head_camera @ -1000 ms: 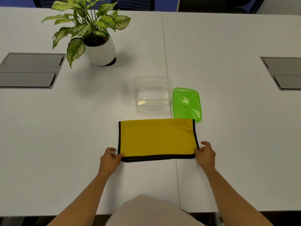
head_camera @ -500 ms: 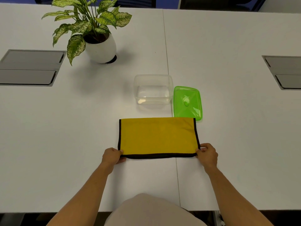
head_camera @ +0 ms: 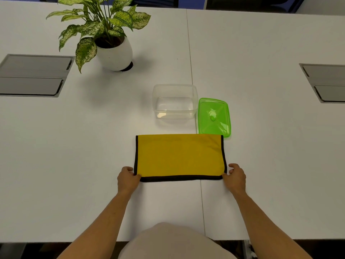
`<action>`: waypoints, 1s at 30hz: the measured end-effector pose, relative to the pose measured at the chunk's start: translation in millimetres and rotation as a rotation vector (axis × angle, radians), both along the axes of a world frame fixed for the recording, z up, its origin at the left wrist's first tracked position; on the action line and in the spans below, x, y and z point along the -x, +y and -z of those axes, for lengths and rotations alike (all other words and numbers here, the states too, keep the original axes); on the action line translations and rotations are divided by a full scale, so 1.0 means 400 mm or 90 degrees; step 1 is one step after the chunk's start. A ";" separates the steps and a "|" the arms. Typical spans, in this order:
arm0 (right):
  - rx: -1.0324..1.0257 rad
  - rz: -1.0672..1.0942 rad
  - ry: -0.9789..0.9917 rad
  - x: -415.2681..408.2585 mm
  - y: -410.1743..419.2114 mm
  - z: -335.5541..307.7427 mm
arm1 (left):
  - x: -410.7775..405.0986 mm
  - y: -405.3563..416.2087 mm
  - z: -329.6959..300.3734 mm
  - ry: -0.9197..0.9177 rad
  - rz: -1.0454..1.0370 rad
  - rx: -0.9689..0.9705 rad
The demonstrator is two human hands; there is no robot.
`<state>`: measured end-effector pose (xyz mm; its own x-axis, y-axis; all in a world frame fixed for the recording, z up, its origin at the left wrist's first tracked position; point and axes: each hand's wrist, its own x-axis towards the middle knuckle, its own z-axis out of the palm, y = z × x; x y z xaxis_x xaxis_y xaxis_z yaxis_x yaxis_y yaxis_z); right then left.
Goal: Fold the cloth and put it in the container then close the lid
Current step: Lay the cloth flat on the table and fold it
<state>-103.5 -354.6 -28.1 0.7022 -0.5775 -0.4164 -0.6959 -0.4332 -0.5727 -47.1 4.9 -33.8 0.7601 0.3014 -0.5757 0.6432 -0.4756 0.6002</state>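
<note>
A yellow cloth [head_camera: 179, 156] with a black border lies flat on the white table [head_camera: 74, 165], folded into a wide rectangle. My left hand [head_camera: 127, 179] pinches its near left corner. My right hand [head_camera: 234, 177] pinches its near right corner. Behind the cloth stands a clear plastic container [head_camera: 175, 101], uncovered and with nothing in it. A green lid [head_camera: 214, 117] lies flat on the table just right of the container, and the cloth's far right corner touches or slightly overlaps the lid's near edge.
A potted plant [head_camera: 112, 43] in a white pot stands at the back left. Grey cable hatches are set into the table at the far left [head_camera: 33, 74] and far right [head_camera: 324, 82]. A seam [head_camera: 192, 71] runs down the table's middle.
Both hands stay at the cloth's near corners. The thumbs have shifted slightly on the corners, and the cloth has barely moved.
</note>
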 end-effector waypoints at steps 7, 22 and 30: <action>-0.022 -0.004 0.049 -0.045 0.007 -0.014 | -0.035 -0.016 -0.014 0.022 0.049 -0.066; -0.066 0.009 0.103 -0.097 -0.001 -0.017 | -0.072 -0.032 -0.015 0.070 0.060 -0.019; -0.068 0.046 0.056 -0.090 0.029 -0.032 | -0.067 -0.040 -0.028 0.048 0.089 -0.009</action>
<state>-67.6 -343.1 -15.5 0.6181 -0.5745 -0.5366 -0.7729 -0.3194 -0.5483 -20.3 -10.9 -22.6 0.7496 0.2047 -0.6294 0.6136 -0.5715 0.5450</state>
